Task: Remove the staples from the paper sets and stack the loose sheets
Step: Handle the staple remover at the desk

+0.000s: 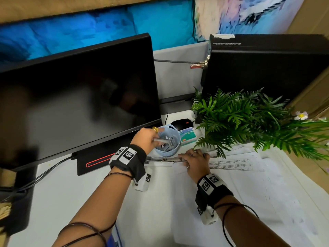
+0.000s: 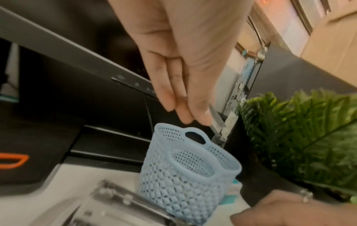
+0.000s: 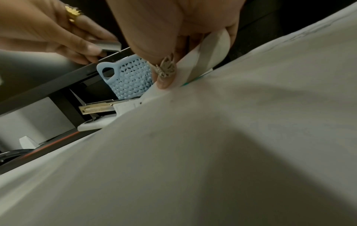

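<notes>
Over the rim of the pale blue perforated basket (image 1: 167,140), left hand (image 1: 146,138) poised, grip pinched together on a small flat metal piece (image 3: 108,45), thumb and fingertips clamped on it; hard to say whether staple strip or remover blade. Right hand (image 1: 195,162) pressed down on the near end of an opened-out stapler (image 1: 165,159), fingers curled over its white part at the edge of the paper sets (image 1: 236,164). Long axis of the stapler laid left to right along the worktop (image 1: 74,189), just this side of the basket and directly below the left grip. Printed sheets spread to the right of the right hand, partly under the fern (image 1: 236,118); right hand clearly the nearer to them, left hand a reach across. Box of staples (image 1: 187,135) touching or just beside the basket's far side, black mouse (image 1: 181,123) behind it, monitor (image 1: 76,97) to the left.

Head view alone gives the papers and the more metal pieces lying inside the basket. Right wrist view alone gives the pinched piece and the stapler's bare metal rail (image 3: 96,108). Left wrist view gives the basket's handle hole and rim, the held piece mostly hidden behind the fingers (image 2: 173,97).

Likely next: drop the piece or carry it down, a short move either way.
</notes>
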